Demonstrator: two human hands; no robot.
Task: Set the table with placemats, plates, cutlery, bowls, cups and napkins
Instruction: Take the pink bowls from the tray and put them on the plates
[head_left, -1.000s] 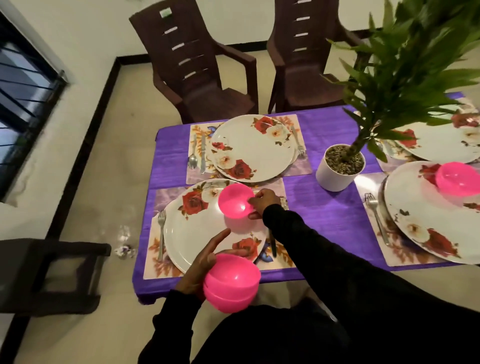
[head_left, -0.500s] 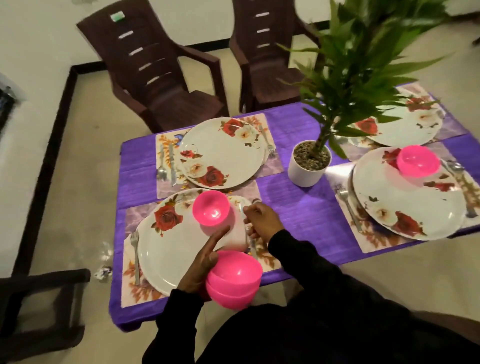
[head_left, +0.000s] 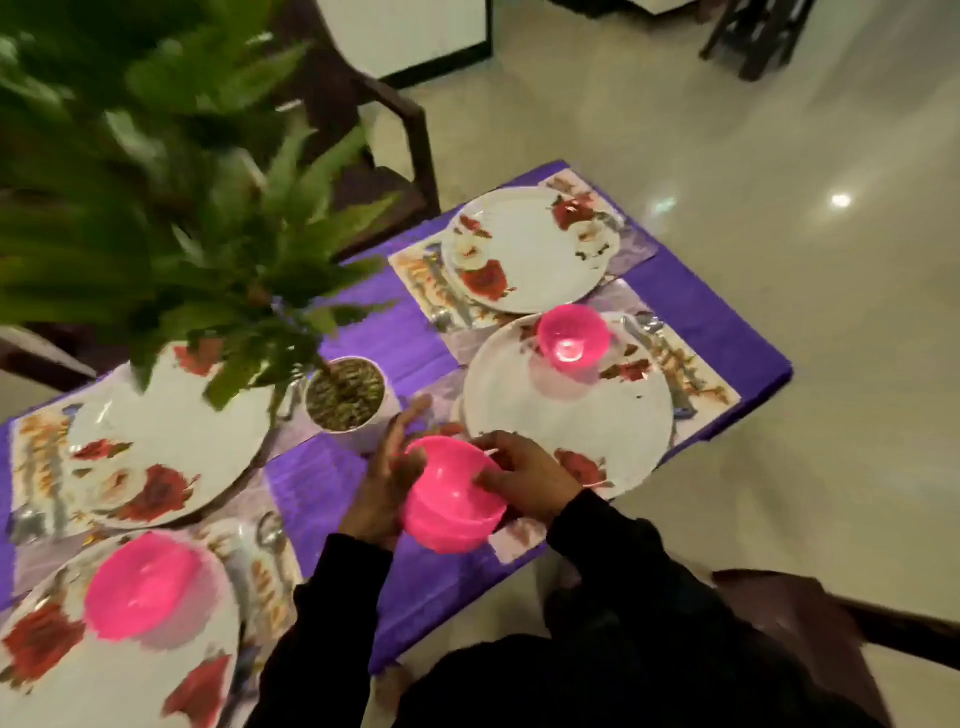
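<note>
Both hands grip stacked pink plastic bowls (head_left: 451, 496) near white plant pot (head_left: 347, 402): left hand (head_left: 382, 486) fingers cupping side, right hand (head_left: 522, 480) fingers pinching rim.

Glossy pink plastic bowls (head_left: 453, 493) and shiny floral plates (head_left: 566, 415) sit on a matt purple cloth-covered table (head_left: 332, 488); floor (head_left: 779, 156) polished.

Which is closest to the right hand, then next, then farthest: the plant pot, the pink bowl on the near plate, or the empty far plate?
From the right hand:
1. Plant pot, to its left.
2. Pink bowl, just beyond it.
3. Empty plate, at the far end.
</note>
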